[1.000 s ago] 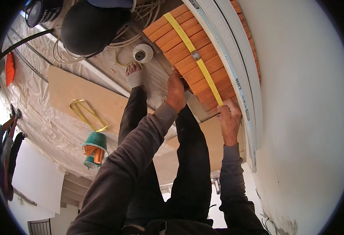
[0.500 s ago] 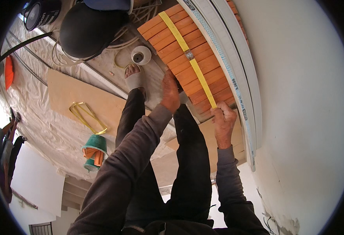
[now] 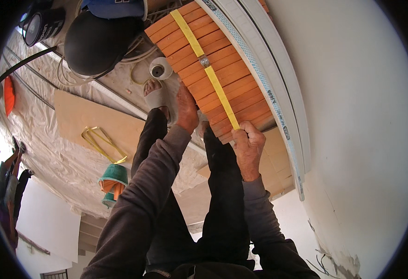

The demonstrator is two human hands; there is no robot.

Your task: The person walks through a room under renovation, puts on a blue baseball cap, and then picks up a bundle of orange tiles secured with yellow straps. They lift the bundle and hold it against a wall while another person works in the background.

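Observation:
A stack of terracotta tiles [image 3: 213, 51], bound by a yellow strap [image 3: 220, 93] with a metal clasp, lies at an angle in front of me. My right hand [image 3: 249, 146] is closed in a pinch on the strap at the stack's near end. Along the left side of the stack, my left hand [image 3: 186, 109] presses against the edge and grips it. Its fingertips are partly hidden against the tiles. Close to the right of the stack run long pale profile boards [image 3: 278, 79], standing along the wall.
A white roll-like object [image 3: 160, 69] stands by my sandalled left foot [image 3: 155, 95]. Farther left are a black bucket [image 3: 92, 44], a brown board [image 3: 97, 111] with a loop of yellow strap [image 3: 102, 143], and green buckets [image 3: 113, 174]. Plastic sheeting [image 3: 55, 158] covers the floor. A pale wall [image 3: 352, 116] rises at right.
The tile stack has shifted left and toward me, away from the boards. Both hands have moved left with it, the right still pinching the strap.

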